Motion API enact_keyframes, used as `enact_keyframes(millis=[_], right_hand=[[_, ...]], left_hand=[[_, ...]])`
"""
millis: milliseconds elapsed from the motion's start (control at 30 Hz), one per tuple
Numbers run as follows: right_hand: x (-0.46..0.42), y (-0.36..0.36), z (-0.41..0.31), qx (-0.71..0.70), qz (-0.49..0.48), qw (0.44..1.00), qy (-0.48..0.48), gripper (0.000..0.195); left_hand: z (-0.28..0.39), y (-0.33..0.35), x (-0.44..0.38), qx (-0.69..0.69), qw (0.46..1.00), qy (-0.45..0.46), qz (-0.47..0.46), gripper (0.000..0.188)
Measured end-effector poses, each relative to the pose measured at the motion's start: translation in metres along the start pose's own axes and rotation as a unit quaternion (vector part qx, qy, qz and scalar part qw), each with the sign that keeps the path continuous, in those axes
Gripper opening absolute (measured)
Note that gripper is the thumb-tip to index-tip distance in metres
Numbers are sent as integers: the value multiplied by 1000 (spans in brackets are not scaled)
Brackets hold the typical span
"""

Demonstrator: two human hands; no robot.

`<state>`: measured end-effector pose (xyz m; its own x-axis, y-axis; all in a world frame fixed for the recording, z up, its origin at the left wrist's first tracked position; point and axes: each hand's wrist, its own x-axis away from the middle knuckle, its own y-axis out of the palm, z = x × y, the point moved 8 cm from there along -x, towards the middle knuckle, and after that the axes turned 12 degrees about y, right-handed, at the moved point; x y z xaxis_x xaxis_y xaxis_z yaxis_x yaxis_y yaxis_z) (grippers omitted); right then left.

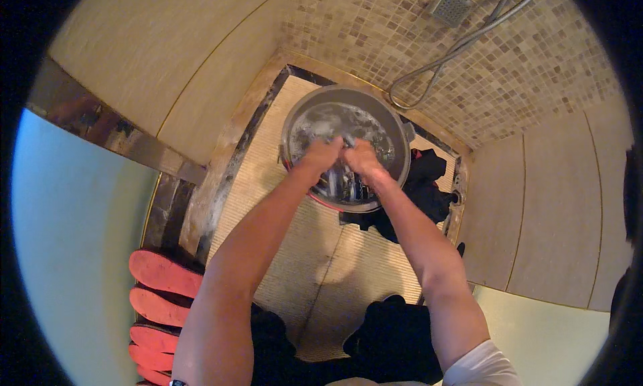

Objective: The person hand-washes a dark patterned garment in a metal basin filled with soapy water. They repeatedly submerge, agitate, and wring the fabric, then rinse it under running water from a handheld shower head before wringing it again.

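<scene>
A round grey basin stands on the ribbed floor, holding foamy water. Over its middle, my left hand and my right hand are close together with curled fingers. A small grey wet item shows between them, gripped by both; blur hides what it is. Below the hands, dark and whitish striped material lies in the water, partly covered by my wrists. Something red runs along the basin's near left rim.
Black clothing lies on the floor right of the basin. Several red insoles stand in a row at the left. A metal shower hose and square shower head hang on the mosaic wall. Dark stone edging borders the floor.
</scene>
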<state>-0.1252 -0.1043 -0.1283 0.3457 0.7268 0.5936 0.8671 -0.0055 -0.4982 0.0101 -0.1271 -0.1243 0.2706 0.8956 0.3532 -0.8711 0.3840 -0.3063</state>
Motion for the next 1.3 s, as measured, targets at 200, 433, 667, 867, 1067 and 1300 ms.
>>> enact_keyframes(millis=[200, 433, 667, 867, 1067, 1300], right_hand=[[93, -27, -93, -89, -30, 932, -350, 30], [88, -32, -71, 236, 188, 894, -330, 44], [29, -33, -27, 373, 81, 921, -85, 93], [-25, -8, 30, 277, 47, 959, -45, 51], [48, -24, -45, -76, -2, 980, -183, 34], [121, -13, -97, 83, 143, 897, -411, 30]], left_hand=[[-12, 20, -25, 454, 887, -67, -55, 58], [3, -15, -33, 274, 947, 165, 32, 29], [18, 10, -6, -187, 956, 180, -138, 38], [1, 42, -7, -35, 975, 107, -191, 39], [-21, 16, -26, 342, 938, -45, -25, 42], [3, 1, -22, 543, 796, 224, -143, 34]])
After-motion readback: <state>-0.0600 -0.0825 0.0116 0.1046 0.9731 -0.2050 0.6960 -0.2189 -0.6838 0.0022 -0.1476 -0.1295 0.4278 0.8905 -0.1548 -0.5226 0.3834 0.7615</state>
